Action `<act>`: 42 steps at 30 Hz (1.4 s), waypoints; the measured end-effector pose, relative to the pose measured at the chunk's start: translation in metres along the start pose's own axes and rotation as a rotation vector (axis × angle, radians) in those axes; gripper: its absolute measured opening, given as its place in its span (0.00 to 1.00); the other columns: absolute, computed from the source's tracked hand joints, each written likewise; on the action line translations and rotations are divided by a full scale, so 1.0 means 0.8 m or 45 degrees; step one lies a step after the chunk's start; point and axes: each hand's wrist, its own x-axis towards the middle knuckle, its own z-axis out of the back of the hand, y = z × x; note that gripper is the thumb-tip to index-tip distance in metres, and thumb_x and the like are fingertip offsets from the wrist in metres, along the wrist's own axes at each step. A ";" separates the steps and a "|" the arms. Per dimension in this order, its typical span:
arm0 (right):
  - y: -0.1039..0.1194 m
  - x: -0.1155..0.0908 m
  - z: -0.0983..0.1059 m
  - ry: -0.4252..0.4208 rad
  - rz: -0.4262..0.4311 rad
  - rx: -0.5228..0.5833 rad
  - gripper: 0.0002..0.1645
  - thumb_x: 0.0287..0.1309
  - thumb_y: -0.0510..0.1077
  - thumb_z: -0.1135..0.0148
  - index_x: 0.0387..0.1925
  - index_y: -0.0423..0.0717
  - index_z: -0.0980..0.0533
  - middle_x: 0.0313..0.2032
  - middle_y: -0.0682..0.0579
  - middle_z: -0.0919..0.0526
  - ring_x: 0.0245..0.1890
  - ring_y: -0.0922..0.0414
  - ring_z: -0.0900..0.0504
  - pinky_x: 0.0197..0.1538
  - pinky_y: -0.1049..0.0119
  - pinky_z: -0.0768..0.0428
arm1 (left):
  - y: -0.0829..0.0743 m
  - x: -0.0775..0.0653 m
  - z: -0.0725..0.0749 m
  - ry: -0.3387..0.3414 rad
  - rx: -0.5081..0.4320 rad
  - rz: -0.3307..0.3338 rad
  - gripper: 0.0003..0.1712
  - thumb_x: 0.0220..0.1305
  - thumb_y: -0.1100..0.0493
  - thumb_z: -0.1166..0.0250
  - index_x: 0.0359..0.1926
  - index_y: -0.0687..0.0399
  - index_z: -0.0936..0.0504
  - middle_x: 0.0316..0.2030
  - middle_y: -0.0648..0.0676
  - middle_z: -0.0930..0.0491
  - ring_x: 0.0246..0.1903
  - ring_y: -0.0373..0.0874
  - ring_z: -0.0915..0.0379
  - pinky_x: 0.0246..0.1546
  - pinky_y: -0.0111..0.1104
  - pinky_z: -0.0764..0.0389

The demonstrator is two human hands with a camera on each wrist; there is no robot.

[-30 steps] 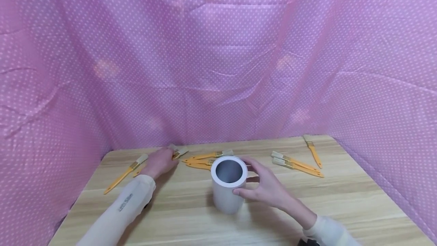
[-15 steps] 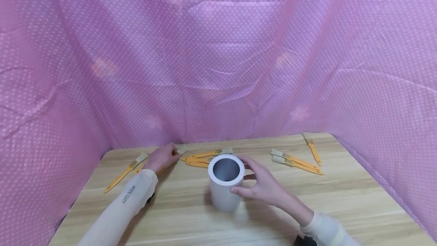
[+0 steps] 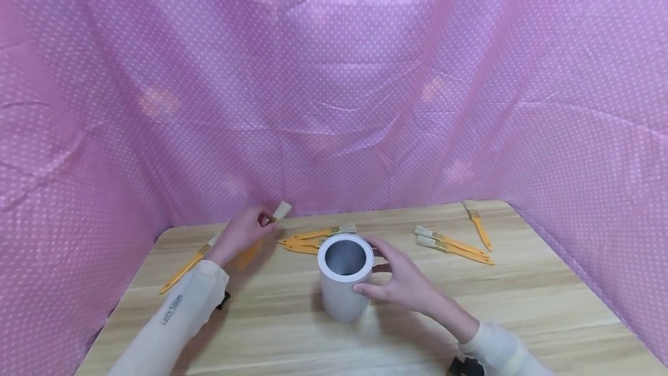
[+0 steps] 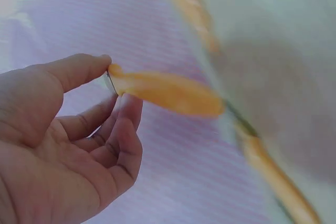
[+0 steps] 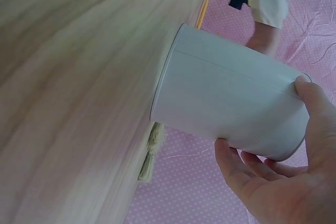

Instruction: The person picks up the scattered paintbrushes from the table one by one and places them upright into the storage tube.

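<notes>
My left hand (image 3: 244, 233) pinches a paintbrush (image 3: 282, 211) by its metal band, thumb against fingertips, at the far left of the table. Its pale bristles point up and away in the head view. In the left wrist view the orange handle (image 4: 173, 94) stretches out from the fingertips. At the middle of the table stands a white cylindrical container (image 3: 345, 295), upright, its open top showing a dark, hollow inside. My right hand (image 3: 404, 283) grips its right side near the rim, the thumb in front and the fingers behind.
One paintbrush (image 3: 182, 271) lies left of my left hand. Several paintbrushes (image 3: 308, 242) lie in a group behind the container. To the right are a pair of paintbrushes (image 3: 454, 248) and a lone paintbrush (image 3: 479, 228). A pink dotted curtain (image 3: 334, 103) surrounds the wooden table (image 3: 522, 306).
My left hand has taken hold of a paintbrush and lifted it off the table, its bristles now tilted up. My right hand stays on the container, which has barely shifted in view.
</notes>
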 end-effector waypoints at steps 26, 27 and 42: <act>0.000 -0.003 0.001 0.006 0.016 -0.006 0.53 0.48 0.51 0.17 0.72 0.48 0.35 0.61 0.51 0.23 0.57 0.49 0.22 0.52 0.55 0.17 | -0.184 -0.054 0.022 -0.253 -0.352 -0.386 0.16 0.65 0.55 0.28 0.49 0.57 0.20 0.38 0.51 0.19 0.36 0.43 0.21 0.37 0.36 0.17; 0.000 -0.002 0.000 0.007 0.017 -0.003 0.53 0.48 0.51 0.17 0.72 0.48 0.35 0.61 0.51 0.23 0.57 0.49 0.22 0.51 0.55 0.17 | -0.186 -0.055 0.022 -0.256 -0.378 -0.398 0.17 0.65 0.56 0.28 0.50 0.57 0.21 0.39 0.51 0.19 0.36 0.43 0.21 0.38 0.36 0.17; 0.003 -0.003 0.000 0.036 -0.023 -0.026 0.53 0.48 0.55 0.18 0.73 0.52 0.35 0.61 0.58 0.24 0.58 0.53 0.23 0.53 0.58 0.18 | -0.192 -0.068 -0.009 -0.134 -0.549 -0.475 0.18 0.66 0.63 0.30 0.54 0.56 0.24 0.42 0.52 0.19 0.40 0.44 0.19 0.43 0.41 0.16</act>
